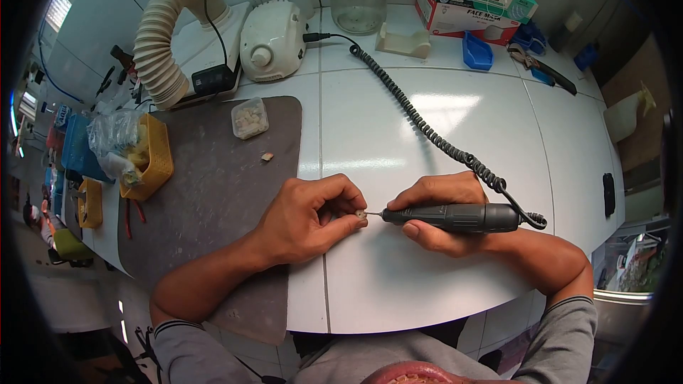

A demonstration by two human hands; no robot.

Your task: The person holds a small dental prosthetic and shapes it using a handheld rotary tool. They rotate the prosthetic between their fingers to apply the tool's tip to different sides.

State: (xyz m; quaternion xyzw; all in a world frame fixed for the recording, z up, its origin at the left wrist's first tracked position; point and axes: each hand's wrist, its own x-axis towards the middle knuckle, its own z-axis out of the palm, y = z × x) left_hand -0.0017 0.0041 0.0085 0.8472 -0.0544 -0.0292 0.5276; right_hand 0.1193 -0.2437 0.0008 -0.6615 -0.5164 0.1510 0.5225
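Near the middle of the bench, my left hand (313,217) pinches a small pale piece (361,214) between thumb and fingertips. My right hand (448,195) is wrapped round a black rotary handpiece (455,217), which lies roughly level and points left. Its thin metal bit (373,214) reaches the small piece, apparently touching it. A coiled black cord (427,124) runs from the back of the handpiece to a white control box (273,43). Beneath my left forearm lies a grey-brown mat (213,171).
On the mat are a clear tub (250,119) of pale pieces and a loose fragment (267,157). A yellow basket (158,160) stands left, a ribbed hose (160,43) behind it. Along the back are a glass jar (357,0), mask boxes (462,18) and a blue tray (477,52).
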